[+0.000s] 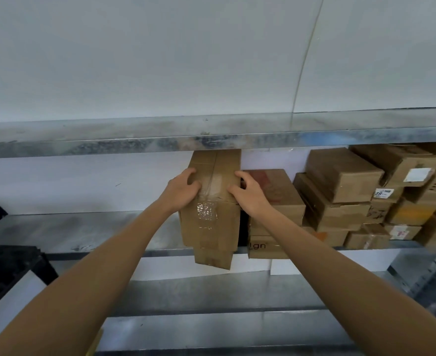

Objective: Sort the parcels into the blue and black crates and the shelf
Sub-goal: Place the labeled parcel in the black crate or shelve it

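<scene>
Left hand (183, 188) and right hand (250, 195), fingers curled on the tall taped brown cardboard parcel (213, 201), seat it on the grey metal shelf (83, 232) beside many stacked cardboard boxes (340, 191); crates unseen.

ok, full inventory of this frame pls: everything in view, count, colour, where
tall parcel: 1, brown with clear tape, on the shelf at centre, its lower front past the shelf edge
printed box: 1, brown with red marks on top, right beside the tall parcel
stacked parcels: many, exact count unclear, brown, some with white labels, piled at the shelf's right end
shelf: 1, grey metal, middle level
upper shelf board: 1, grey metal, above the parcels
black object: 1, black, lower left; maybe a crate, cannot tell
left hand: 1, grips the tall parcel's top left
right hand: 1, grips its top right
</scene>
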